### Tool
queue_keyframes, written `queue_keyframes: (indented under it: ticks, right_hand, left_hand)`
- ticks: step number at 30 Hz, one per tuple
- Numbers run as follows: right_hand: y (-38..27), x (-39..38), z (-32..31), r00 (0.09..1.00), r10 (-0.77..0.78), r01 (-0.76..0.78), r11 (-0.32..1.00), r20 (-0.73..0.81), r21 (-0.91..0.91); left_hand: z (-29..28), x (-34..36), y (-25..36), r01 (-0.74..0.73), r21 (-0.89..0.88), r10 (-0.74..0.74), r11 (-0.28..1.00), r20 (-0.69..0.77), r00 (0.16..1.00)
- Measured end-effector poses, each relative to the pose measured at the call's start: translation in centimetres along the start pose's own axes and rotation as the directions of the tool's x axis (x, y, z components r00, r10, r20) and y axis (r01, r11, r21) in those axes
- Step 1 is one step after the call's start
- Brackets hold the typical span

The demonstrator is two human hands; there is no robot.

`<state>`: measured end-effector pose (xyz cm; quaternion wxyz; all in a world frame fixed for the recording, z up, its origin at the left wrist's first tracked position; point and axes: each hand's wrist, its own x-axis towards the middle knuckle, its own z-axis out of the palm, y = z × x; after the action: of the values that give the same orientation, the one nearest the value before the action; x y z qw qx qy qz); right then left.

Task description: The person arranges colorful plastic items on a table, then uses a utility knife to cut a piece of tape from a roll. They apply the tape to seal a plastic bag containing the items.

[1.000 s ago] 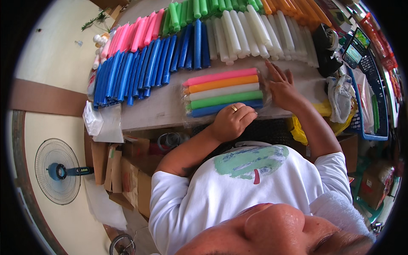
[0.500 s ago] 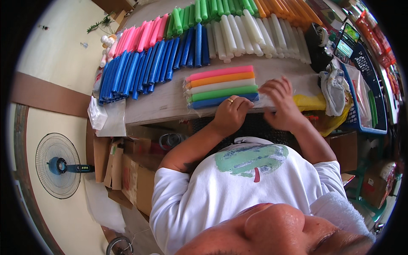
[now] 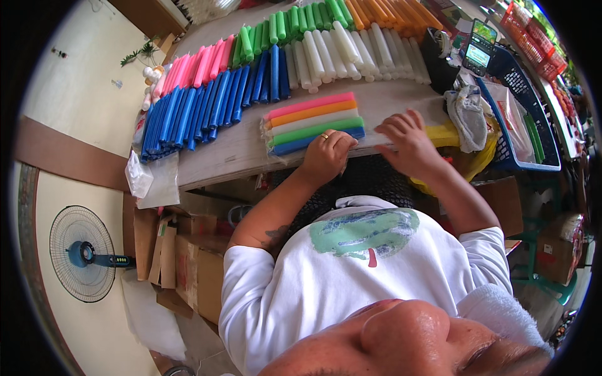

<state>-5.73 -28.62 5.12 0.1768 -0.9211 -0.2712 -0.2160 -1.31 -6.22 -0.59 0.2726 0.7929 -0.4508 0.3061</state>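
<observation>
My left hand point(image 3: 327, 153) rests curled on the near edge of the surface point(image 3: 232, 150), knuckles up, a ring on one finger, its fingertips pressed against the front of the bundle of candles point(image 3: 313, 122); I cannot tell whether the fingers actually pinch the clear wrap or only lean on it. The bundle lies flat just beyond that hand, five long sticks side by side: pink farthest from me, then orange, white, green, and blue nearest my knuckles. My right hand point(image 3: 407, 143) is just to the right of the bundle's end, fingers spread and half bent, palm down over the surface edge, touching what looks like the loose end of the clear wrap; it has hold of nothing solid that I can make out. Beyond both hands lie rows of loose candles: blue ones point(image 3: 200, 109) to the far left of my left hand, pink ones point(image 3: 194, 66) past those, green ones point(image 3: 282, 25) and white ones point(image 3: 351, 50) straight ahead, orange ones point(image 3: 382, 12) farther off toward the right. Just to the right of my right hand sits a yellow bag point(image 3: 446, 135), with a grey cloth point(image 3: 469, 113) beyond it and a blue basket point(image 3: 533, 135) farther right. Down to my left, well below the surface, a fan point(image 3: 81, 254) stands on the floor beside cardboard boxes point(image 3: 188, 263).
</observation>
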Motion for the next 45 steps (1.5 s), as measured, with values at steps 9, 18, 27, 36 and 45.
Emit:
queue_keyframes:
  ticks: [9, 18, 27, 36, 45]
  right_hand:
    - [0.6, 1.0, 5.6, 0.987, -0.141, 0.141, 0.99, -0.072, 0.001]
    - [2.3, -0.4, 4.1, 0.985, -0.168, 0.169, 0.986, -0.032, 0.011]
    - [1.8, -0.3, 3.3, 0.993, -0.106, 0.106, 0.994, 0.044, 0.019]
    - [2.2, -0.1, 3.3, 0.995, -0.084, 0.081, 0.995, 0.047, 0.057]
    - [-0.8, 0.9, 2.8, 0.994, -0.099, 0.103, 0.99, -0.041, 0.1]
  left_hand:
    - [0.3, -0.2, -0.3, -0.035, 0.015, 0.035, 0.999, 0.003, 0.999]
    - [-8.0, -7.1, -1.4, 0.132, 0.295, -0.128, 0.946, -0.033, 0.991]
    - [-9.7, -2.7, -0.3, 0.229, 0.259, -0.257, 0.938, 0.082, 0.963]
    - [-2.5, -0.2, 0.7, 0.11, 0.203, -0.15, 0.973, 0.195, 0.969]
    - [-3.1, 1.0, -0.4, 0.283, -0.016, -0.265, 0.959, 0.306, 0.914]
